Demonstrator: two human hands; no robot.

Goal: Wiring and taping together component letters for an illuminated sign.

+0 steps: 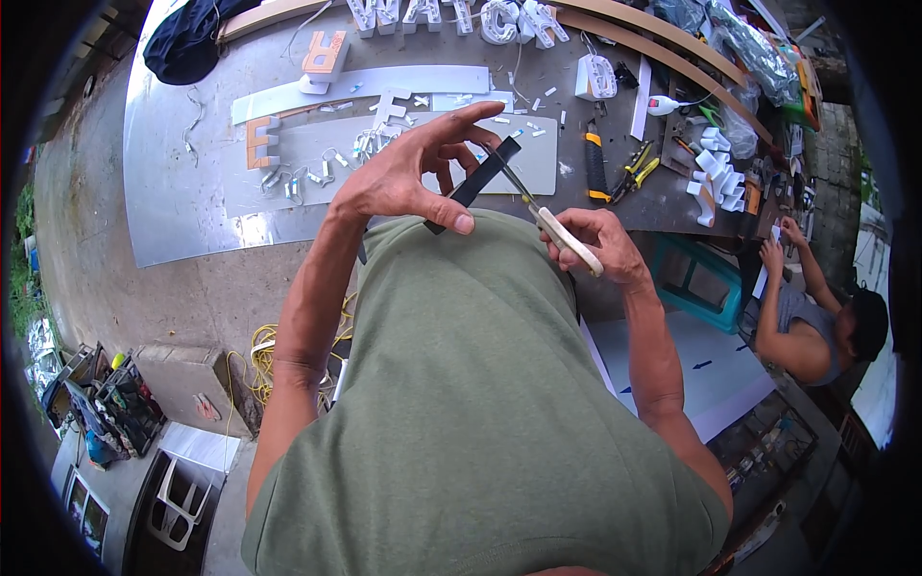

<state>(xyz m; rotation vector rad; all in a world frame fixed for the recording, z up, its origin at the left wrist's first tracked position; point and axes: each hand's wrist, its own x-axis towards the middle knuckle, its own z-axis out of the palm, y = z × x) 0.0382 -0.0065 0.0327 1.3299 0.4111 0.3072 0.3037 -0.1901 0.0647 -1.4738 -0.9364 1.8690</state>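
Observation:
My left hand (415,171) holds a narrow, flat black strip (488,175) slantwise between thumb and fingers, in front of my green shirt. Its forefinger stretches out past the strip. In my right hand (603,244) is a scissors-like tool with cream handles (569,242), the fingers wrapped round them. The slim metal blades (516,180) point up and left and reach the strip's upper part. Whether they touch it or only cross it in this view I cannot tell. Both hands are above the near edge of the metal worktable (216,226).
Ahead lie white letter-shaped pieces (392,108), small wired LED modules (331,163) and paper scraps. To the right are a black-and-yellow utility knife (595,165), yellow-handled pliers (636,175) and white bent pieces (715,178). A teal stool (706,302) and a co-worker (816,322) are farther right.

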